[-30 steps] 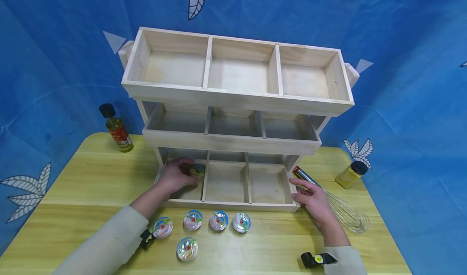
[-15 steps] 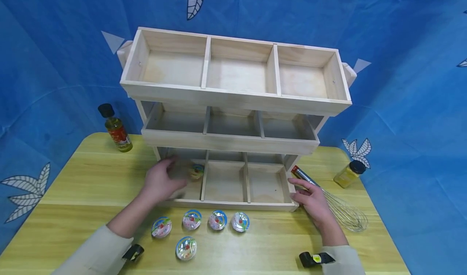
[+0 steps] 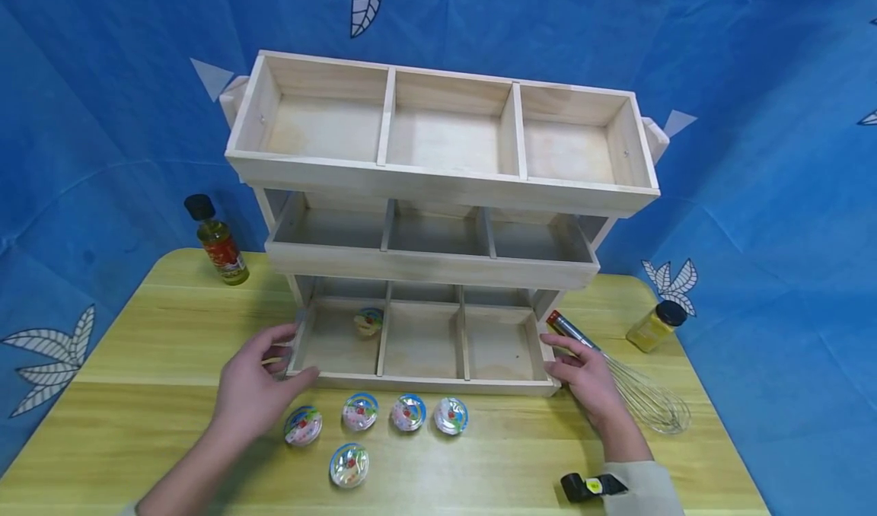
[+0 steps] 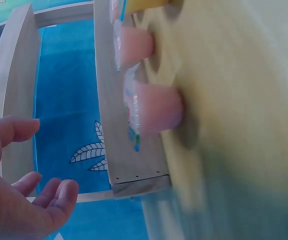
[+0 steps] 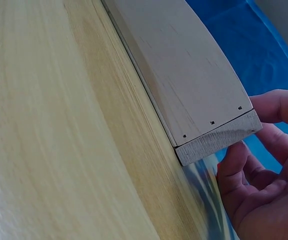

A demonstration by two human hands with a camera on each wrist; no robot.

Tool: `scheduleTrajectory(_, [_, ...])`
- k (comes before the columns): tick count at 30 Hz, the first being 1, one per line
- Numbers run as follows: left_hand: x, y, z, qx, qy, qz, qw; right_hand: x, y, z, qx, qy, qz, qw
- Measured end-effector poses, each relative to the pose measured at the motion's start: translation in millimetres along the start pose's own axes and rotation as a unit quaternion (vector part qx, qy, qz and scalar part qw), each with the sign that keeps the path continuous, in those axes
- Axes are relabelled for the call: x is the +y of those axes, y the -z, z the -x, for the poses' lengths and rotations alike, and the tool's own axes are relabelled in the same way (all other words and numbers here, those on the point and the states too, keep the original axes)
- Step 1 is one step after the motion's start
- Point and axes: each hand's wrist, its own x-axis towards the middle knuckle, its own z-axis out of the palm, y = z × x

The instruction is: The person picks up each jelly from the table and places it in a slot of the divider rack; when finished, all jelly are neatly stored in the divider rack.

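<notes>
Count: one wooden rack (image 3: 445,183) is standing on the desk (image 3: 171,364), showing three tiers of three compartments each; six lidded cups are showing in all, five loose cups (image 3: 360,412) sitting on the desk along the near side and one single cup (image 3: 368,323) standing in the bottom tier's left compartment; one bottle (image 3: 221,250) is standing at far left; one jar (image 3: 655,326) and one whisk (image 3: 647,398) are occupying the right side; two hands are showing, left hand (image 3: 253,394) and right hand (image 3: 585,375). Of the five, four are forming a rough row and one is sitting nearer. Change: one second ago the left hand was at the single cup; now it is staying outside the compartment, by the bottom tier's left near corner, while the right hand and loose cups are keeping their places. Left grip: gaping wide, thumb and fingers spread; whether it is touching the tier, cannot tell. Right grip: holding the bottom tier's right near corner, fingers bent about it. Position: the single cup is standing far and right of the left grip, apart from it, and well left of the right grip.
</notes>
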Motion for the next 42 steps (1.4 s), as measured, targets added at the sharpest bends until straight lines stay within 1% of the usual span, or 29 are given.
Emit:
scheduleTrajectory(3, [-3.0, 1.6, 11.0, 0.023, -0.004, 0.002, 0.9997, 1, 0, 0.1, 0.000, 0.002, 0.003, 1.0000])
scheduleTrajectory(7, [-8.0, 1.6, 28.1, 0.036, -0.015, 0.013, 0.9992, 1, 0, -0.4, 0.001, 0.006, 0.005, 1.0000])
scheduleTrajectory(12, [-15.2, -2.7, 48.3, 0.024, -0.029, 0.023, 0.9990, 0, 0, 0.0, 0.006, 0.000, 0.007, 1.0000])
scheduleTrajectory(17, [-23.4, -7.1, 58.9, -0.002, -0.026, 0.004, 0.9997, -1, 0, 0.4, 0.011, -0.009, 0.009, 0.9999])
scheduleTrajectory(20, [-29.8, -10.7, 62.4, -0.011, -0.039, -0.008, 0.9992, -1, 0, 0.4, 0.010, -0.011, 0.008, 0.9999])
scheduleTrajectory(23, [-35.4, -14.1, 64.0, -0.013, -0.054, -0.017, 0.9983, -1, -1, 0.5, 0.009, -0.010, 0.007, 0.9999])
scheduleTrajectory(29, [-42.4, -17.1, 64.0, -0.016, -0.061, -0.036, 0.9974, -1, -1, 0.9, 0.006, -0.008, 0.004, 0.9999])
scheduleTrajectory(31, [-44.7, -17.5, 63.8, -0.019, -0.059, -0.034, 0.9975, 0, -1, 1.0, 0.004, -0.009, 0.004, 0.9999])
scheduleTrajectory(35, [-49.2, -18.2, 62.9, -0.030, -0.044, -0.020, 0.9984, -1, -1, 1.3, 0.005, -0.010, 0.008, 0.9999])
scheduleTrajectory(39, [-52.3, -19.3, 60.7, -0.045, -0.025, 0.007, 0.9986, -2, 0, 1.1, 0.005, -0.010, 0.010, 0.9999])
scheduleTrajectory(42, [-53.2, -20.4, 59.5, -0.060, -0.004, 0.035, 0.9976, -1, 0, 0.6, 0.004, -0.009, 0.009, 0.9999])
